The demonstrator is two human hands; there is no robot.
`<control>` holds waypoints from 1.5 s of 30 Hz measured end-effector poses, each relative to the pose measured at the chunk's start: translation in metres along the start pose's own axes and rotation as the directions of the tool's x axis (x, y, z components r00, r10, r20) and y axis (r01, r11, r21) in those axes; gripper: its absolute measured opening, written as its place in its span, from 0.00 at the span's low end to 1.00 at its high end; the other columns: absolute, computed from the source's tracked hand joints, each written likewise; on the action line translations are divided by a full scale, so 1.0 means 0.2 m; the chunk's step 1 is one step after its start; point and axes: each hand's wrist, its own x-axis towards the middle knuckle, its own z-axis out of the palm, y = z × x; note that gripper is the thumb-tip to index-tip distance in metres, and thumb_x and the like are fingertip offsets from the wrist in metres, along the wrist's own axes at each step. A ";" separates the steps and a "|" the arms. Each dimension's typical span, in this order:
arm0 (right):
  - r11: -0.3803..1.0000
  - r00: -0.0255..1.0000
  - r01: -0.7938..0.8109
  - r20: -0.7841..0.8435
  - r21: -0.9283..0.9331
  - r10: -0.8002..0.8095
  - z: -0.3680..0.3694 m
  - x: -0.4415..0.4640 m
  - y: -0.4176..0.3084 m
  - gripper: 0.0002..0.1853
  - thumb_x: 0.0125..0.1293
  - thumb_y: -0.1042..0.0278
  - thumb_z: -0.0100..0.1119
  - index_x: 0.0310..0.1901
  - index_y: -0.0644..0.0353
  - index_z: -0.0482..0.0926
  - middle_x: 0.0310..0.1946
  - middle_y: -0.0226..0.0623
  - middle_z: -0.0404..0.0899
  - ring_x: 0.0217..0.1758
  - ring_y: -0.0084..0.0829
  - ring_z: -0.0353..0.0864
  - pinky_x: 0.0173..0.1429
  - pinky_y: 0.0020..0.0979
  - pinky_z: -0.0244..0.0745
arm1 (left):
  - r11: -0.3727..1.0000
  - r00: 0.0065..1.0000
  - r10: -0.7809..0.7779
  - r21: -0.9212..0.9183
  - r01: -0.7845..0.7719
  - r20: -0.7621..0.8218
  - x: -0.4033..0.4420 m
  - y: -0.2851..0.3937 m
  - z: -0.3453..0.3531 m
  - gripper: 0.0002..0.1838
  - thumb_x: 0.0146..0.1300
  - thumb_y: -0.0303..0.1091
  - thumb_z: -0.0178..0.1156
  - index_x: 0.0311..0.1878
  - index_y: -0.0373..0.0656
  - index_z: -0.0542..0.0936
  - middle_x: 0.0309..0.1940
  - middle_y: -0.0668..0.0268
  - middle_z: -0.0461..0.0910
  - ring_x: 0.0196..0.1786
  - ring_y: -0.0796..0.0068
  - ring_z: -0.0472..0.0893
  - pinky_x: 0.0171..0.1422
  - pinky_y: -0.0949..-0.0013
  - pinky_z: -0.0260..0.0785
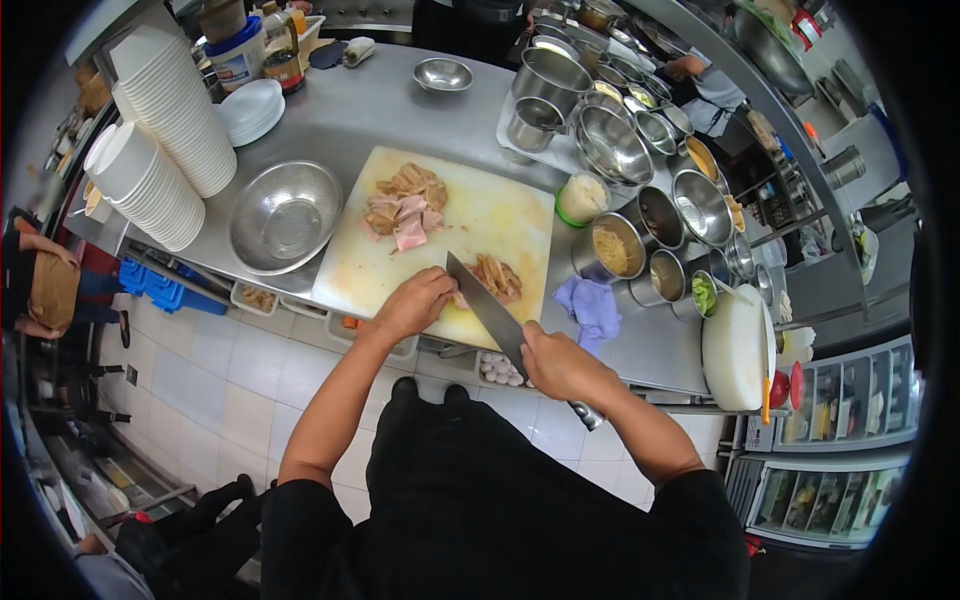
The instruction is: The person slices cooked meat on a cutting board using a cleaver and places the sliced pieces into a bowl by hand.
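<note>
The two hands worked over one cutting board (500, 215). The right hand (565, 362) was closed around one large knife (487, 302), gripping it where the blade met the handle, with the handle's end showing behind the palm. The left hand (415, 303) had its fingers curled and bunched, fingertips down at a small pink piece by the blade; whether they pinched it could not be told.

The blade lay slantwise, its tip pointing away from the body. Two piles of sliced meat sat on the board: the smaller pile (493, 278) just right of the blade, the larger pile (405, 205) farther off, towards the far left corner.

On the worktop (480, 125), one large metal bowl (285, 218) stood just left of the board and one small metal bowl (443, 74) beyond it. Farther left were two tall stacks of white tubs (150, 185) and one stack of white plates (250, 110).

To the right lay one crumpled purple cloth (590, 312), near one pot of pale strips (612, 248) and one green-bottomed container (583, 198). More metal pots and bowls crowded beyond, too overlapped to count surely. Below the near edge, one tray held several eggs (500, 369).
</note>
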 end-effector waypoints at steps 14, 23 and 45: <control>0.994 0.988 -0.064 0.147 0.094 0.049 -0.10 0.15 -0.14 0.15 0.68 0.77 0.45 0.51 0.81 0.64 0.31 0.68 0.81 0.22 0.51 0.84 0.25 0.44 0.78 | 0.998 0.999 0.049 -0.026 -0.049 -0.024 0.01 -0.04 0.01 0.06 0.61 0.20 0.61 0.41 0.36 0.82 0.38 0.57 0.79 0.45 0.52 0.81 0.50 0.55 0.75; 0.988 0.988 0.082 -0.118 -0.133 -0.098 0.21 0.33 0.01 0.21 0.64 0.81 0.45 0.56 0.85 0.61 0.35 0.74 0.81 0.29 0.56 0.88 0.33 0.48 0.82 | 0.998 0.999 0.048 0.028 -0.048 -0.009 -0.01 -0.04 0.01 0.06 0.57 0.18 0.60 0.37 0.36 0.83 0.37 0.55 0.80 0.44 0.51 0.81 0.50 0.55 0.76; 0.985 0.973 0.048 -0.229 0.168 -0.009 0.12 0.08 0.24 0.13 0.77 0.63 0.49 0.53 0.64 0.67 0.22 0.54 0.79 0.17 0.46 0.80 0.29 0.47 0.74 | 0.996 0.990 -0.028 0.091 0.016 0.136 0.08 -0.01 0.02 0.13 0.57 0.26 0.64 0.47 0.39 0.82 0.50 0.57 0.82 0.58 0.51 0.77 0.67 0.55 0.69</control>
